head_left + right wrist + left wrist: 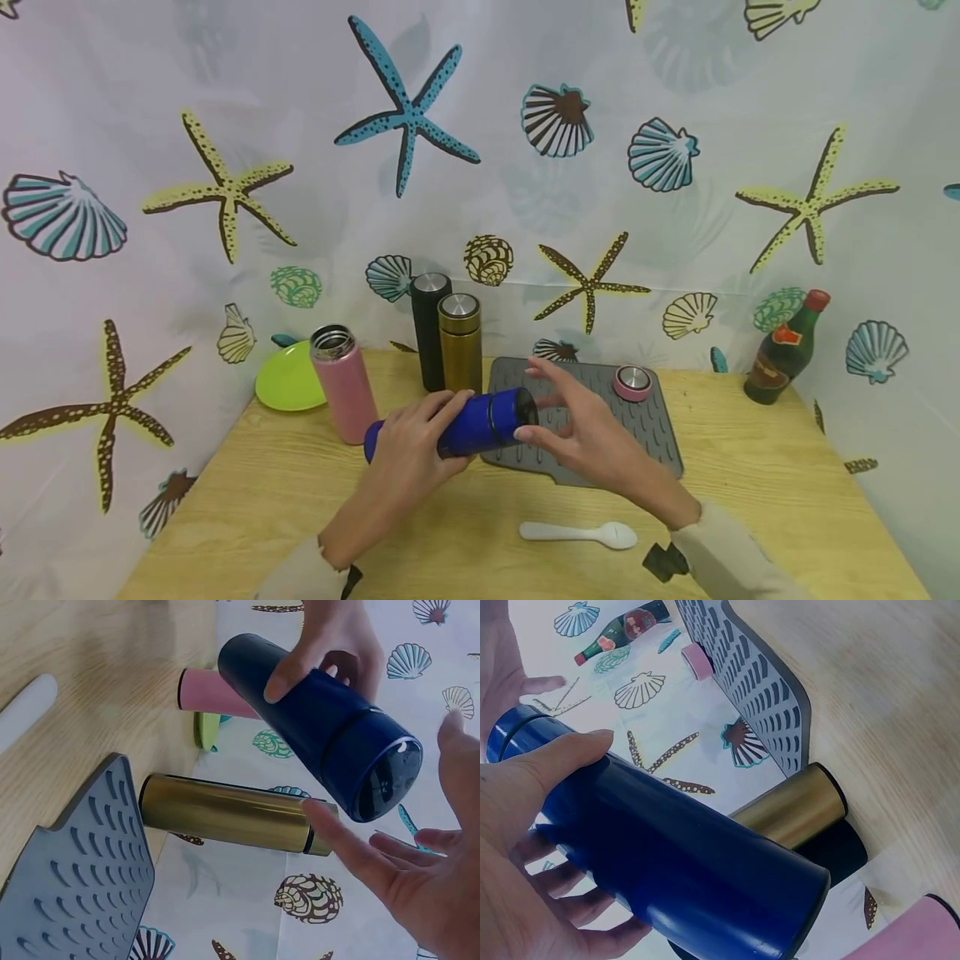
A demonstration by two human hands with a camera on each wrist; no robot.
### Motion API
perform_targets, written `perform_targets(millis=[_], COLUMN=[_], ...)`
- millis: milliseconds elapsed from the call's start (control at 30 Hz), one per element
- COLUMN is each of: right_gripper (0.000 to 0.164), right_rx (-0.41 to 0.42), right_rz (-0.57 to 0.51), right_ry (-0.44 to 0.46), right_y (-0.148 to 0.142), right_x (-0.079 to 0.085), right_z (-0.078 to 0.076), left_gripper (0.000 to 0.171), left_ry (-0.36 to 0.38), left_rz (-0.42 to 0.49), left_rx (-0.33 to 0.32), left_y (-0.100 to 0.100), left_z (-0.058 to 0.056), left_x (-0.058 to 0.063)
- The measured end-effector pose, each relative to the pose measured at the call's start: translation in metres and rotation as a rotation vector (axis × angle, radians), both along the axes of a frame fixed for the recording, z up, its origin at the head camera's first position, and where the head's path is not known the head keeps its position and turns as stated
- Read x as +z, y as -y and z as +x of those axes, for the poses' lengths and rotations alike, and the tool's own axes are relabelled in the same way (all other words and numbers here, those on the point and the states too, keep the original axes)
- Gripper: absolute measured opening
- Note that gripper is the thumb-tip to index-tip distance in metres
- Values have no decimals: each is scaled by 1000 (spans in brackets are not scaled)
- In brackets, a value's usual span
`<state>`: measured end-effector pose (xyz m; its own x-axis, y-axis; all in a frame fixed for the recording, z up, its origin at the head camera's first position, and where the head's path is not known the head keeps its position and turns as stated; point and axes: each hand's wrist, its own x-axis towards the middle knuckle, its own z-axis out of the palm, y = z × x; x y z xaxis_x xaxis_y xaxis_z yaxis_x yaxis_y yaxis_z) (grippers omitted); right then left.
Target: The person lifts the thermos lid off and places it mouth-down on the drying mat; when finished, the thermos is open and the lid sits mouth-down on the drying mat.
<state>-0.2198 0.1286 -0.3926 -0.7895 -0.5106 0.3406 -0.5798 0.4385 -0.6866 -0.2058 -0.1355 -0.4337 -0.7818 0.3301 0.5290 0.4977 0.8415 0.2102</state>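
Note:
A blue thermos flask (472, 425) is held tilted above the table, its capped end toward the right. My left hand (416, 442) grips its body, thumb along one side and fingers round the other, as the left wrist view shows. Close to the glossy dark-topped lid (386, 776) is my right hand (588, 429), its fingers spread apart and holding nothing. Behind the left hand stands a pink flask (347, 392) with its mouth uncovered. A gold flask (461, 346) and a black flask (429, 333) stand side by side at the back.
A grey drying mat (615, 425) lies behind the right hand, with a pink lid (632, 382) on it. Near the front lies a white spoon (577, 533). A green plate (288, 379) leans at the left, and a dark green bottle (786, 350) stands at the back right.

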Motion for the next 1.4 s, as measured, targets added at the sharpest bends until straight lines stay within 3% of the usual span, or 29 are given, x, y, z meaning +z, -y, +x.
perform_targets(millis=[233, 367, 533, 733, 833, 1233, 1400], right_gripper=[60, 55, 58, 65, 68, 71, 77], right_rx=[-69, -55, 39, 161, 192, 206, 238], right_rz=[-34, -57, -38, 105, 165, 258, 318], right_ry=[-84, -82, -185, -493, -603, -727, -806], right_y=[8, 8, 5, -1, -4, -6, -11], right_x=[-5, -8, -10, -12, -13, -11, -9], right_z=[-3, -5, -7, -12, -13, -13, -11], left_gripper=[85, 85, 85, 84, 84, 84, 83], left_ry=[-75, -53, -2, 12, 19, 31, 18], left_rz=[-40, -30, -5, 25, 35, 34, 30], left_rx=[-15, -37, -61, -79, -82, -75, -100], left_y=[-3, -2, 1, 3, 4, 6, 8], left_z=[-6, -11, -20, -23, -23, -24, -25], left_x=[-2, -3, -5, -7, -7, -10, -9])
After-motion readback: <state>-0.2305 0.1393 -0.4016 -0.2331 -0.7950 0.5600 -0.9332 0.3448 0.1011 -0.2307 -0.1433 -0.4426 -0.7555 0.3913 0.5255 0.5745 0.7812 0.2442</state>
